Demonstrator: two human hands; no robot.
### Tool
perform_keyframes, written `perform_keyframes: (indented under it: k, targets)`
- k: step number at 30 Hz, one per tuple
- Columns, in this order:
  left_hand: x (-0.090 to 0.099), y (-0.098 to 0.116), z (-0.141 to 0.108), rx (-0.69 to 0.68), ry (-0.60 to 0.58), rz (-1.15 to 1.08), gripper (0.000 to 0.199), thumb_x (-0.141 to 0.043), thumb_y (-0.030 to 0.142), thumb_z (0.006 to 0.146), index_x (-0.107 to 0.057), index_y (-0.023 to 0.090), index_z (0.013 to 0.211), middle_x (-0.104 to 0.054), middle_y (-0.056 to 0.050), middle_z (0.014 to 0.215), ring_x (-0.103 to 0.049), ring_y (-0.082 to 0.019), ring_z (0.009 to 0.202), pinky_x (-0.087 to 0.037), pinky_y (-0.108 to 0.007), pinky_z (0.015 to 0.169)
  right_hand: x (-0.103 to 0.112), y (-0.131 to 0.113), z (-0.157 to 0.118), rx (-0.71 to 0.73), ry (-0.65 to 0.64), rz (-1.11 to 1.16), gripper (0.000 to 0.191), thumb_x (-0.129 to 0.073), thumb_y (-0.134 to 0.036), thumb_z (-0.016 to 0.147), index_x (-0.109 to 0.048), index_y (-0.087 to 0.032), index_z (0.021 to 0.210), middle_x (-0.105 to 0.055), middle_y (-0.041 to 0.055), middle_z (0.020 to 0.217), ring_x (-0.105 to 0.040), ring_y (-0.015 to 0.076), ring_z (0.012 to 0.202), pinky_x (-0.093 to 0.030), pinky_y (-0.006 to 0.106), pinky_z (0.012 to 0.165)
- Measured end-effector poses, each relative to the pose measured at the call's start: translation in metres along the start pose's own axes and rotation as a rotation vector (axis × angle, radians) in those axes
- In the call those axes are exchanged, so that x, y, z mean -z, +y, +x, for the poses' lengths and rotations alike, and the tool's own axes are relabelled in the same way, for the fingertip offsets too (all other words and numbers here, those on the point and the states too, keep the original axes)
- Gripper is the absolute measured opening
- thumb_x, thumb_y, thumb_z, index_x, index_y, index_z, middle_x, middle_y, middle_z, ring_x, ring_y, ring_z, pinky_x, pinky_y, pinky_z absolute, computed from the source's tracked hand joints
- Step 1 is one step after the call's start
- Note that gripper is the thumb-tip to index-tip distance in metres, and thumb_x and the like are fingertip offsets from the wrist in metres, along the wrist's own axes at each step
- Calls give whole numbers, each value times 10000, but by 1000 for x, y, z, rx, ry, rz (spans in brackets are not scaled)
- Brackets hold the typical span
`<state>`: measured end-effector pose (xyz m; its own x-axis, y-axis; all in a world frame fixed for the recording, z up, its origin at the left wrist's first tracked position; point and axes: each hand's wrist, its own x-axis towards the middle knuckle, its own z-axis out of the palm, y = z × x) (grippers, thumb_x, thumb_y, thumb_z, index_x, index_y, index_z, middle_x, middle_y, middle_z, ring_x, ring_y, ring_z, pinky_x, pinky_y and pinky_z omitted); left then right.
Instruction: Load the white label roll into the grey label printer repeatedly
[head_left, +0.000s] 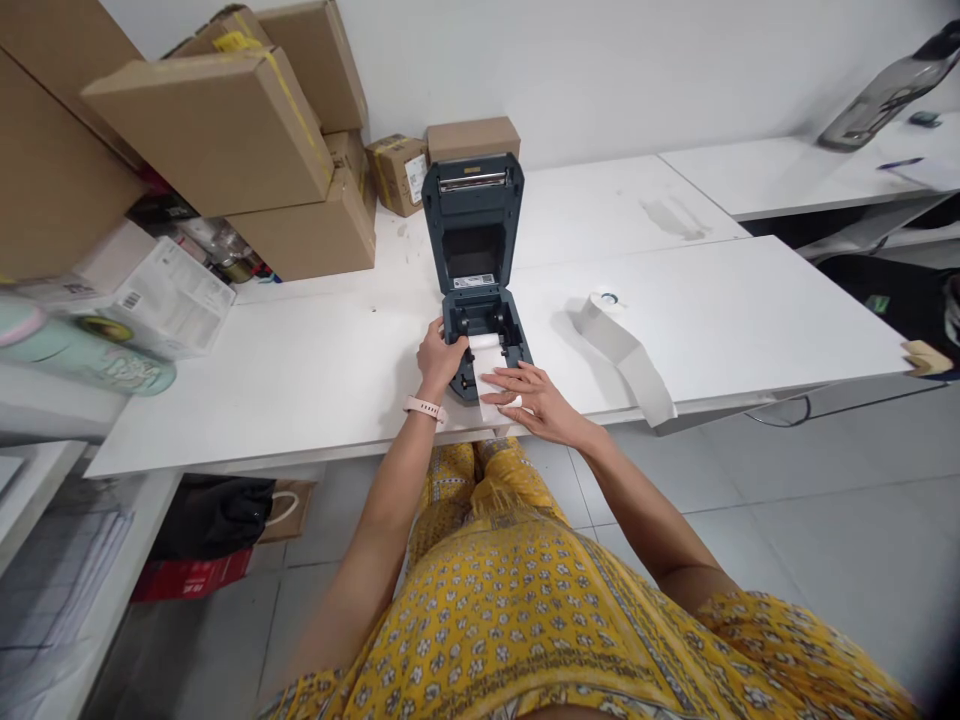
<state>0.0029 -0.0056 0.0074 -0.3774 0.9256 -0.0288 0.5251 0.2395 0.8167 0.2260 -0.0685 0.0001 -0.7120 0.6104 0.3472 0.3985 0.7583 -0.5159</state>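
One white label point(474, 282), unreadable, on printer lid point(472, 215)

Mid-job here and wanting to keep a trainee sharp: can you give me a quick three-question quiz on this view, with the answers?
1. True or false: the lid of the printer stands open.
2. Multiple choice: where does the loose paper roll lie? A) left of the printer; B) right of the printer; C) on the floor.
3. Fill in: the fingers of the ____ hand lie over the white strip at the printer's front.

Key: 1. True. 2. B. 3. Right (right hand).
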Motion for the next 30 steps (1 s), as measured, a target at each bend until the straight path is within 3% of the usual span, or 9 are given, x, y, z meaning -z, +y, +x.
perform_keyframes:
  k: [4,7,11,13,16,20,23,26,30]
  targets:
    - [0,1,1,-9,-15,14,572,-671,307,836,-592,247,1399,-754,-81,1307,-702,-303,1221,-512,-441,1073,-6,-3,-4,22,-7,-15,328,-514,-319,1075,-703,-354,1341,-555,-23,1581,-448,243,1528,-265,589,1299]
    - [0,-1,-7,-74,34,52,669,-657,324,868,-489,217,1507,-602,-140,1531,-567,-335,1419,-442,-494,1180,4,-5,-7,26,-48,67,325,-572,-413,1052,-695,-368,1350,-551,-17,1585,-428,263,1543,-256,622,1295]
    - [-7,-9,-43,-430,115,135,757,-650,433,911,-389,196,1581,-308,-161,1729,-204,-358,1633,-240,-591,1299,44,-1,8,55,106,249,463,-595,-578,1007,-640,-367,1416,-606,20,1541,-553,251,1448,-411,564,1232]
    - [-12,-14,-71,-617,62,203,667,-569,464,973,-421,195,1565,-339,-157,1716,-216,-341,1632,-213,-614,1305,72,6,35,37,342,239,455,-510,-580,1048,-641,-339,1412,-635,36,1509,-576,228,1423,-448,510,1215]
    - [-17,-23,-109,-788,-23,305,497,-470,426,1032,-531,211,1477,-559,-145,1576,-426,-308,1545,-211,-626,1309,113,24,104,-35,579,85,566,-349,-659,1067,-657,-293,1370,-647,46,1491,-541,226,1451,-393,487,1255]
    - [-12,-33,-132,-884,-15,374,562,-509,475,1016,-505,180,1494,-549,-166,1579,-436,-322,1538,-255,-643,1293,149,57,210,-47,550,18,749,-242,-809,995,-674,-277,1299,-690,65,1429,-576,273,1408,-431,489,1205]
    - [-6,-41,-132,-956,0,405,602,-564,486,991,-490,184,1507,-545,-164,1583,-441,-329,1534,-299,-640,1280,158,74,255,-80,459,56,792,-203,-838,975,-726,-271,1152,-792,86,1198,-703,305,1191,-524,517,1076]
    - [-6,-48,-127,-1025,72,366,427,-533,289,1004,-585,200,1418,-638,-126,1496,-505,-303,1489,-373,-600,1256,155,68,249,-69,436,56,825,-180,-829,981,-746,-243,1108,-806,108,1125,-720,308,1122,-544,510,1033]
    - [-16,-50,-122,-1058,208,220,335,-464,106,973,-741,217,1125,-789,-85,1195,-670,-250,1257,-525,-491,1130,126,34,181,7,506,-104,776,-130,-705,1056,-705,-240,1290,-739,84,1323,-638,265,1285,-487,480,1135]
